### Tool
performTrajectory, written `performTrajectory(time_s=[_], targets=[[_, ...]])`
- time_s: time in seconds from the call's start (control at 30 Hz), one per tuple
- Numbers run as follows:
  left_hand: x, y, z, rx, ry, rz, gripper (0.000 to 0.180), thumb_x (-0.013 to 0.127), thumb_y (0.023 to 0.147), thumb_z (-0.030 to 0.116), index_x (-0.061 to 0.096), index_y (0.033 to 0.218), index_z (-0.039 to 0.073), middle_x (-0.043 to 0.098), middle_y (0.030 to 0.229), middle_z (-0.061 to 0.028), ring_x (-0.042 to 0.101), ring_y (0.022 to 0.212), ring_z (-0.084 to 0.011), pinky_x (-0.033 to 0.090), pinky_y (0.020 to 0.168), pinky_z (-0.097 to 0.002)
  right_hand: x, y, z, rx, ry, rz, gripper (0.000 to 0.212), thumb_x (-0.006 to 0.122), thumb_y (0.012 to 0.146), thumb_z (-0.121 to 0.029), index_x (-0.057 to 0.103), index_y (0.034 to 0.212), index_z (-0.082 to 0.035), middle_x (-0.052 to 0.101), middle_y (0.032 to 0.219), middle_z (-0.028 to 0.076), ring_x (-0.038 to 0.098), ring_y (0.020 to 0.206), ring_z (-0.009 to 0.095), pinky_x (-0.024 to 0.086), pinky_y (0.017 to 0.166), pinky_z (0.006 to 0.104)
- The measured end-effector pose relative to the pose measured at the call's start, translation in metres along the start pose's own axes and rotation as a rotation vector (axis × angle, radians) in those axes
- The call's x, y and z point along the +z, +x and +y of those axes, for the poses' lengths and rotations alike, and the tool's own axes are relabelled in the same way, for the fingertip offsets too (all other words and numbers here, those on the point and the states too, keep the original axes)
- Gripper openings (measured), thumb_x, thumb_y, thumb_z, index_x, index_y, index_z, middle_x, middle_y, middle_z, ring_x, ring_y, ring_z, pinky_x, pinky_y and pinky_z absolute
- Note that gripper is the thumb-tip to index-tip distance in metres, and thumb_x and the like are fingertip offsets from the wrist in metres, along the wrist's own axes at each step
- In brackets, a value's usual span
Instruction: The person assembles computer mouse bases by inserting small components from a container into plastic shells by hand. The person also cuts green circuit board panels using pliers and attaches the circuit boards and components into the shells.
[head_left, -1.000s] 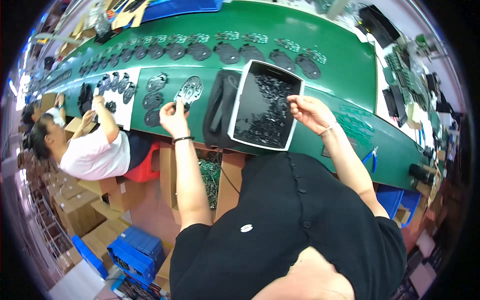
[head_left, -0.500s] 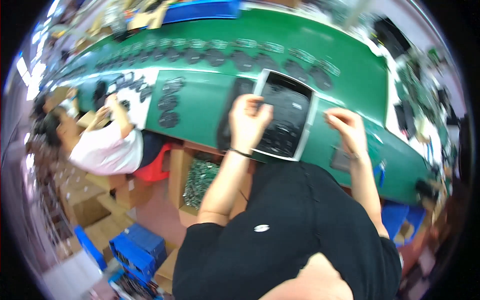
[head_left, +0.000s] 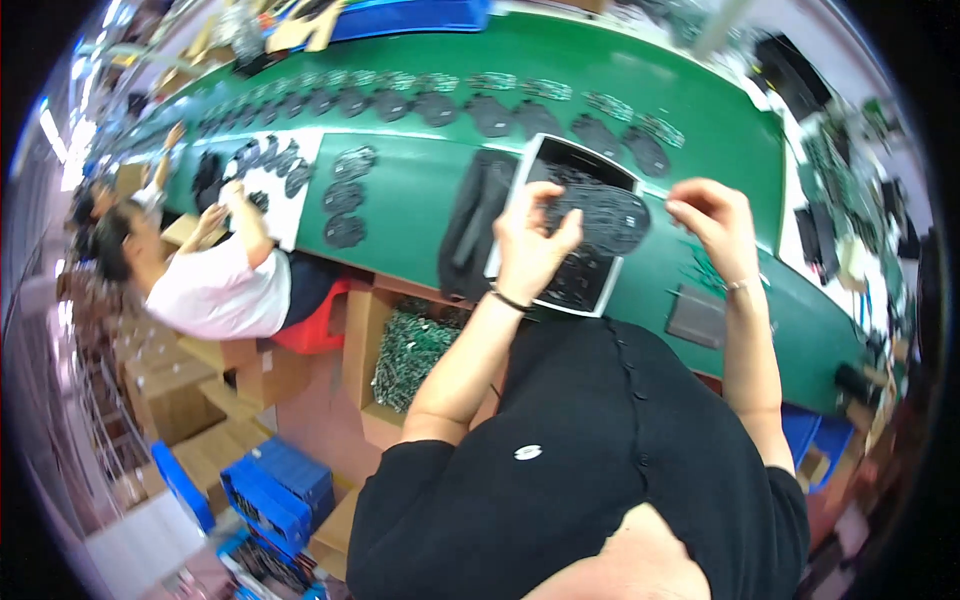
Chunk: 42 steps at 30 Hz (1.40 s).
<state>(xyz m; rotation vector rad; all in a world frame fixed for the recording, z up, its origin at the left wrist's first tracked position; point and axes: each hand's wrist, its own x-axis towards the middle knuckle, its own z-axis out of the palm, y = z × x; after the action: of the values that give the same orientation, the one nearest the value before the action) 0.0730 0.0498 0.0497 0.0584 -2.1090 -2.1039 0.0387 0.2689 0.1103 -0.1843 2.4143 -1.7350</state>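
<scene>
My left hand (head_left: 535,245) is above a white-rimmed tray (head_left: 512,215) and grips the left edge of a dark oval part (head_left: 605,218) between thumb and fingers. The oval has a ridged or mesh-like face with a small light mark near its right end. Small black pieces (head_left: 575,275) lie in the tray below it. My right hand (head_left: 715,225) is raised just right of the oval, apart from it, thumb and fingertips pinched together. Whatever is between those fingertips is too small to make out.
Dark ovals (head_left: 490,115) and green circuit boards (head_left: 548,90) line the bench's far side. A black bundle (head_left: 478,225) lies left of the tray, a grey flat piece (head_left: 697,316) at right. A co-worker (head_left: 220,285) sits at left. Below stands a carton of green boards (head_left: 410,350).
The dark oval part now shows in my left hand above the tray, and that hand has shifted slightly right. My right hand has risen a little and moved right.
</scene>
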Motion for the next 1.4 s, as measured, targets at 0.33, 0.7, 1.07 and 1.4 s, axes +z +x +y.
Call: performTrajectory(time_s=[0.33,0.7,1.07,1.4], targets=[[0.013,-0.008,0.007,-0.007,-0.017,-0.123,0.036,0.062,0.072,-0.008,0.047,0.104,-0.003,0.052,0.095,-0.0076,0.055,0.080,-0.0115,0.048,0.066,-0.0208,0.030,0.004,0.010,-0.312,-0.322,0.074,0.009,0.069,0.063,-0.011,0.064,0.069,-0.007,0.049,0.076,0.002,0.048,0.077,0.015,0.036,0.068,0.0267],[0.020,-0.013,-0.003,0.187,0.183,-0.174,0.036,0.065,0.070,-0.005,0.049,0.103,-0.004,0.055,0.090,-0.0067,0.057,0.078,-0.0116,0.048,0.068,-0.0215,0.020,0.012,0.023,0.242,0.135,-0.221,0.017,0.070,0.067,-0.012,0.058,0.076,-0.004,0.054,0.065,-0.001,0.049,0.053,0.005,0.040,0.049,0.0180],[0.028,-0.002,-0.007,-0.040,-0.100,-0.099,0.034,0.067,0.069,0.000,0.053,0.100,-0.002,0.056,0.080,-0.0032,0.053,0.065,-0.0046,0.043,0.052,-0.0170,-0.007,0.008,0.047,0.225,0.238,-0.184,0.017,0.065,0.075,-0.013,0.062,0.087,-0.001,0.060,0.078,0.001,0.052,0.073,0.006,0.041,0.068,0.0194],[0.042,0.013,0.094,0.358,0.088,-0.357,0.024,0.055,0.075,0.002,0.059,0.099,0.005,0.052,0.093,-0.0079,0.052,0.074,-0.0126,0.047,0.055,-0.0236,-0.058,0.011,0.133,0.351,0.157,0.134,0.015,0.066,0.073,-0.014,0.065,0.085,-0.004,0.061,0.072,-0.001,0.045,0.059,0.005,0.035,0.053,0.0185]])
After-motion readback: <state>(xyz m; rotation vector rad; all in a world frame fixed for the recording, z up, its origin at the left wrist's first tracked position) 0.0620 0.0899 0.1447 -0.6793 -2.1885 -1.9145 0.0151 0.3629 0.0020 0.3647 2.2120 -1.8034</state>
